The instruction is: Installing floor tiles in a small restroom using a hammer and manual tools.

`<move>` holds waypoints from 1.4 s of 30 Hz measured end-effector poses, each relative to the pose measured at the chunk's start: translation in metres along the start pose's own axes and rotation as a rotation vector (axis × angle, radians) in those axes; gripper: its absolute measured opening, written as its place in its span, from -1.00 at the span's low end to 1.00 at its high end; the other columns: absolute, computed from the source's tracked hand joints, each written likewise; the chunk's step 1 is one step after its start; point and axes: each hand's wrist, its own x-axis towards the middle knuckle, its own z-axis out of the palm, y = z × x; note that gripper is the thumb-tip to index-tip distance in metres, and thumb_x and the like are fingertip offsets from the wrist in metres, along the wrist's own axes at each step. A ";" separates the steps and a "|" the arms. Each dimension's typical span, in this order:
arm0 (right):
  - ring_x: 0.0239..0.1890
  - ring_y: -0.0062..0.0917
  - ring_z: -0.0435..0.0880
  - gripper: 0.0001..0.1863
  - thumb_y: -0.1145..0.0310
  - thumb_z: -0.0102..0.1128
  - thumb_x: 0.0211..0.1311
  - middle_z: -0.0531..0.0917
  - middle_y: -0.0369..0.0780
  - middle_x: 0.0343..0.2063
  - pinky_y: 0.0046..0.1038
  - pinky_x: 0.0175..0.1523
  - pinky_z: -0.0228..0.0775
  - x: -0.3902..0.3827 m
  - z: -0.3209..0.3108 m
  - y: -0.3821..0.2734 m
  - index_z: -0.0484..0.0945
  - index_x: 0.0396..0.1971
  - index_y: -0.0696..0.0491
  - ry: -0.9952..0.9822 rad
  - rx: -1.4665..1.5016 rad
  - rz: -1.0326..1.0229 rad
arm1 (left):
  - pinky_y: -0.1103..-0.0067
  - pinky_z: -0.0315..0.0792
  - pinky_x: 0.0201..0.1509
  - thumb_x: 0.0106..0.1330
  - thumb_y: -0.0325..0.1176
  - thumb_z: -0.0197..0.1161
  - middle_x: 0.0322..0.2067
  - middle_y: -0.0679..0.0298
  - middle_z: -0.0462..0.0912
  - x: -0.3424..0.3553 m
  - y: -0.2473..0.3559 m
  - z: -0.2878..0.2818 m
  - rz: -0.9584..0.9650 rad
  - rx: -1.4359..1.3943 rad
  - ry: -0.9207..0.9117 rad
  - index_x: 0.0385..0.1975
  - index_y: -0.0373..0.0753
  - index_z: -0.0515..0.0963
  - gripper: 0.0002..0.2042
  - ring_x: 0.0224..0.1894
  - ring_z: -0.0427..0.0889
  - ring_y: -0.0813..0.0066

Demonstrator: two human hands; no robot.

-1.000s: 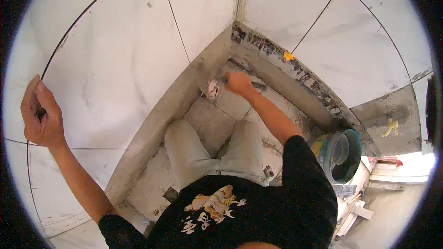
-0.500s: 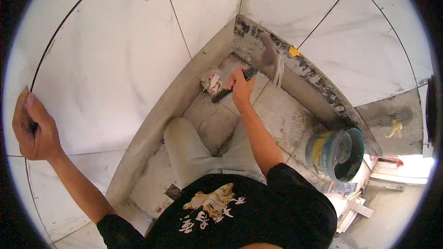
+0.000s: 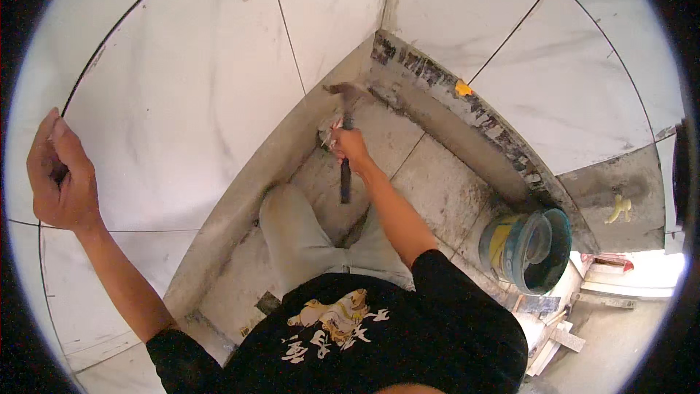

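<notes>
Hammer grip: I see the right hand [image 3: 351, 149] clamped around the dark handle of the hammer [image 3: 345, 184], butt sticking out past the fist.
Hammer place: over the floor [image 3: 430, 175] near the corner, its head beside the grey band [image 3: 251, 171] under the large wall tile [image 3: 197, 102].
Left hand at the joint: the left hand [image 3: 67, 182] is up on the tile side, fingers curled and tips gathered beside the dark joint [image 3: 67, 106]; I can't tell whether they pinch anything.
Swing control: I would choke less on the handle only if force is wanted; for light taps this mid-handle hold looks right to me.
Tile care: I'd favour short, square contacts and turn the claw away from the tile face, which I judge easy to chip.
Crumpled wrapper: the whitish scrap [image 3: 325, 136] sits close against the fist, partly covered; I can't say whether fingers touch it.
Hammer head: smeared by blur, so I can't confirm contact with the band.
Bucket depth: the bucket's [image 3: 510, 248] inside is too dark for me to read.
</notes>
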 end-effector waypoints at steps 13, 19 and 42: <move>-0.84 -0.61 0.23 -0.79 0.38 0.11 -0.06 0.27 -0.36 -0.85 -0.47 -0.70 0.13 0.012 0.006 0.021 0.29 -0.72 0.04 0.201 -0.019 -0.219 | 0.86 0.17 -0.68 0.20 -0.49 0.24 -0.56 0.40 0.63 -0.002 -0.002 -0.004 -0.008 0.045 0.009 -0.27 -0.28 0.59 -0.88 -0.70 0.33 0.87; -0.81 -0.44 0.38 -0.82 0.40 0.09 -0.05 0.38 -0.25 -0.84 -0.37 -0.63 0.27 0.008 -0.045 0.054 0.35 -0.73 0.09 0.157 -0.437 -0.253 | 0.86 0.19 -0.67 0.21 -0.46 0.23 -0.55 0.40 0.63 0.001 0.002 -0.004 0.091 0.007 -0.014 -0.27 -0.28 0.59 -0.88 -0.70 0.35 0.87; -0.35 -0.19 0.63 -0.77 0.34 0.22 -0.24 0.61 -0.06 -0.49 -0.19 -0.29 0.47 -0.008 -0.043 0.006 0.55 -0.52 0.13 -0.181 -1.869 -0.497 | 0.85 0.22 -0.67 0.20 -0.53 0.21 -0.53 0.32 0.64 0.002 0.002 -0.007 0.111 -0.023 -0.001 -0.27 -0.34 0.57 -0.88 -0.66 0.41 0.83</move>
